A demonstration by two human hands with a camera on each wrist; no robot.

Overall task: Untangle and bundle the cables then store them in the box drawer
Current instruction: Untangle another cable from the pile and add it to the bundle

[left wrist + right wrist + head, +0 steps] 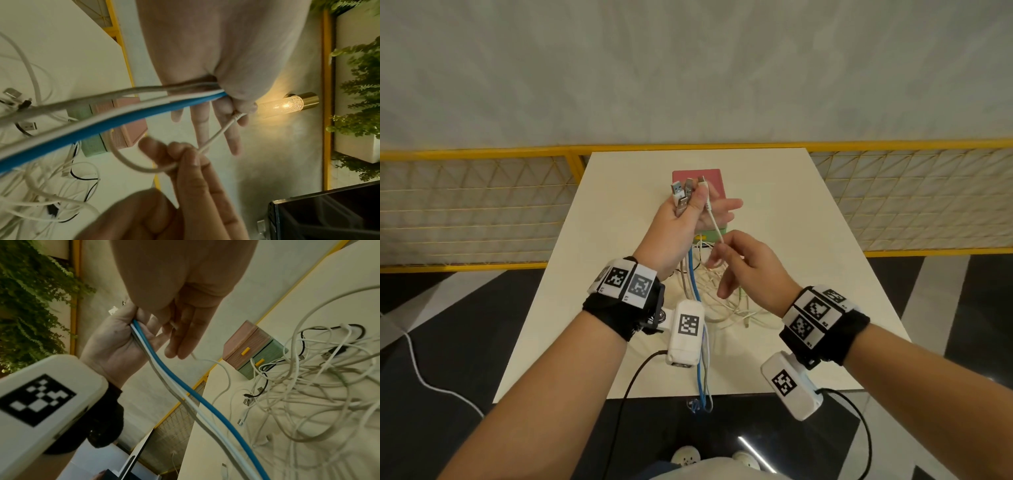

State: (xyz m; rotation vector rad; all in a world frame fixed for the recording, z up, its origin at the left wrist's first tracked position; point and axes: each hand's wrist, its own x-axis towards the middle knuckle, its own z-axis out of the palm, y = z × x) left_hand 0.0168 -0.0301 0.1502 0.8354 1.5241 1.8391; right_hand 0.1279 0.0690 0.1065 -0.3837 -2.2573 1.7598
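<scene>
While you run the thin cable out, work from these:
left hand: your left hand [690, 219] is raised above the far half of the tabletop [808, 274], thumb clamping a sheaf of plug ends [683, 193] that stick up past the knuckles; the other fingers lie straight
held run: blue cable [694, 284] and two pale ones drop from that grip and hang over the near edge
right hand: your right hand [748, 265] sits just below the left, thumb and forefinger pinching the thin white cable [713, 216]; the rest of the fingers hang loose
step: looks like you're adding this lead to the sheaf, so slide the pinch along it, don't yank, and let loops fall free
tangle: loose pile [726, 298] lies mid-tabletop, under both hands
box: drawer box [255, 350] stands by the far edge, touching the pile; both drawers look closed
risk: I'd keep the left thumb firm or the plugs may fan out
</scene>
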